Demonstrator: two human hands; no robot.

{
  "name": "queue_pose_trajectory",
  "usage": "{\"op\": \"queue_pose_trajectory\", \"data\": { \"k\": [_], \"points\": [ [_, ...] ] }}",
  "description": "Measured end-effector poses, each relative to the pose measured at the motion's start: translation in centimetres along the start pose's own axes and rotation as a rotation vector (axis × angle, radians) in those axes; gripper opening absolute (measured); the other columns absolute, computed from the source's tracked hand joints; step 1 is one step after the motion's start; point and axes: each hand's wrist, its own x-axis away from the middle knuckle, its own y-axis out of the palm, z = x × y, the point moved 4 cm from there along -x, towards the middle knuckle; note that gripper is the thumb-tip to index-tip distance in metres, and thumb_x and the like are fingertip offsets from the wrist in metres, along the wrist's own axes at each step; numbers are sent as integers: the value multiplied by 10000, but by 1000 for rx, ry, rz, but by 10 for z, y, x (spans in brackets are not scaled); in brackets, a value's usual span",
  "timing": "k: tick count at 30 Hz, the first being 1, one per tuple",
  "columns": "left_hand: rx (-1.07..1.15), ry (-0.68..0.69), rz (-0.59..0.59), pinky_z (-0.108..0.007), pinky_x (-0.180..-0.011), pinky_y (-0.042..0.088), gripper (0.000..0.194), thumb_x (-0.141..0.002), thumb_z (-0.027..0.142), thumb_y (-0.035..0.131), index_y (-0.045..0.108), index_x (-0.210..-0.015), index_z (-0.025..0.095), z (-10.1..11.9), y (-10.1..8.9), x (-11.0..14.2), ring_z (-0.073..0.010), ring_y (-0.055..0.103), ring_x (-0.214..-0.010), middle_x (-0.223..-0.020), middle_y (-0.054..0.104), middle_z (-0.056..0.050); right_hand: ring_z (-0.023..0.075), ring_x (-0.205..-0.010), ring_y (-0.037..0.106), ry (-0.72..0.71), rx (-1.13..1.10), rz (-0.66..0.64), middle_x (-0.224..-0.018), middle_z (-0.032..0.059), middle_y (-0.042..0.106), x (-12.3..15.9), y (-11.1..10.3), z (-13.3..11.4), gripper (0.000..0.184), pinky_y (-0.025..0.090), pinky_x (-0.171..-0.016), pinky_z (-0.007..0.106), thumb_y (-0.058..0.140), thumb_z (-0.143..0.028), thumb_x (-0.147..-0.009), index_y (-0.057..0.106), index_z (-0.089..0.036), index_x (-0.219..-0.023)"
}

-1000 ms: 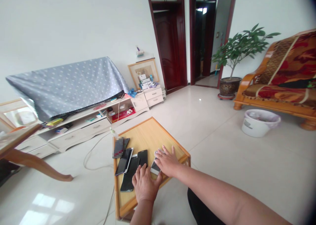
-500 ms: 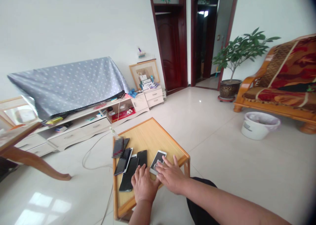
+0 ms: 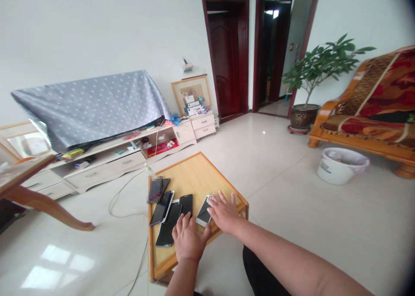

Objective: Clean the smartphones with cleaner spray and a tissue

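Observation:
A white smartphone (image 3: 203, 213) with a dark screen lies on the small wooden table (image 3: 197, 170). My left hand (image 3: 189, 239) braces its near end, thumb at the lower corner and fingers along the left side. Over the phone's upper right part, my right hand (image 3: 223, 214) presses a small white wad, perhaps tissue, under its fingertips; the fingers hide most of it. Left of the phone lie several dark phones: a black one (image 3: 186, 204) close by, a larger black one (image 3: 169, 229) partly behind my left hand, and another (image 3: 160, 211) overlapping a white-edged one.
A pixelated dark item (image 3: 155, 190) lies at the table's left corner. A cable (image 3: 113, 201) runs over the floor beside the table. A white bucket (image 3: 339, 168), a potted plant (image 3: 303, 114) and a wooden sofa (image 3: 356, 136) stand to the right. A low cabinet (image 3: 110, 166) lines the wall.
My right hand has slid the white wad from the middle of the phone's screen toward its far upper end. My left hand stays at the near end. The view has shifted slightly.

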Motion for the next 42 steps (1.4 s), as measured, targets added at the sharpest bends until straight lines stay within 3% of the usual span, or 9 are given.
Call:
{"op": "queue_pose_trajectory", "data": {
  "k": [5, 11, 16, 19, 23, 26, 29, 33, 42],
  "points": [
    [20, -25, -48, -484, -1160, 262, 484, -845, 436, 596, 659, -1279, 232, -3, 2, -2, -307, 331, -1449, -1483, 542, -86, 290, -1515, 233, -232, -15, -80, -1564, 19, 455, -4, 4, -19, 502, -96, -1160, 688, 237, -502, -1062, 445, -362, -1497],
    [24, -32, -31, -495, -1168, 247, 508, -822, 521, 612, 691, -1225, 222, -1, -1, -1, -323, 318, -1456, -1478, 545, -93, 324, -1540, 132, 78, 16, -1, -1599, 36, 396, -19, -1, 5, 514, -109, -1133, 721, 242, -468, -1060, 414, -325, -1523],
    [22, -28, 0, -497, -1168, 242, 486, -869, 509, 553, 686, -1229, 210, -1, -5, 1, -312, 327, -1451, -1473, 549, -92, 277, -1529, 198, -129, -5, 10, -1591, 58, 410, -1, 18, -9, 508, -146, -1162, 650, 251, -460, -1062, 427, -311, -1514],
    [44, -14, -34, -491, -1164, 253, 501, -866, 515, 553, 678, -1247, 215, -3, -6, 1, -315, 328, -1453, -1477, 546, -95, 286, -1522, 215, -112, -17, -4, -1573, 35, 441, -1, 18, -5, 484, -135, -1148, 680, 237, -436, -1066, 465, -344, -1482],
    [54, -21, -51, -487, -1165, 252, 531, -839, 513, 583, 663, -1270, 214, -4, -9, 1, -320, 316, -1461, -1488, 535, -98, 321, -1512, 226, 77, 0, 9, -1557, 60, 463, -22, 3, 12, 475, -42, -1159, 683, 324, -374, -1037, 480, -304, -1480],
    [60, -31, -49, -487, -1163, 255, 522, -830, 497, 594, 665, -1263, 214, -5, -10, 1, -320, 321, -1457, -1491, 531, -93, 298, -1435, 373, 112, -44, 27, -1481, 65, 550, -35, -3, 12, 438, 129, -1179, 574, 420, -333, -994, 555, -288, -1408],
    [68, -12, -37, -489, -1163, 253, 515, -839, 502, 589, 660, -1267, 224, -7, -7, 2, -317, 322, -1455, -1496, 526, -87, 273, -1277, 530, 129, -77, 27, -1332, 73, 657, -41, -3, 9, 370, 303, -1097, 456, 479, -317, -961, 637, -284, -1293],
    [60, 5, 5, -490, -1164, 254, 513, -840, 505, 594, 651, -1258, 213, -10, -1, 2, -314, 319, -1456, -1495, 525, -84, 278, -1161, 589, 204, -159, 21, -1172, 74, 725, -51, -1, 13, 305, 392, -963, 379, 517, -330, -937, 693, -284, -1183],
    [84, 9, 44, -459, -1148, 297, 530, -854, 500, 589, 613, -1265, 167, -13, -3, 5, -302, 380, -1424, -1459, 545, -126, 159, -685, 604, 287, -497, -11, -706, 26, 699, -68, -1, 27, 151, 367, -614, 235, 624, -314, -837, 693, -192, -782]
  ]
}}
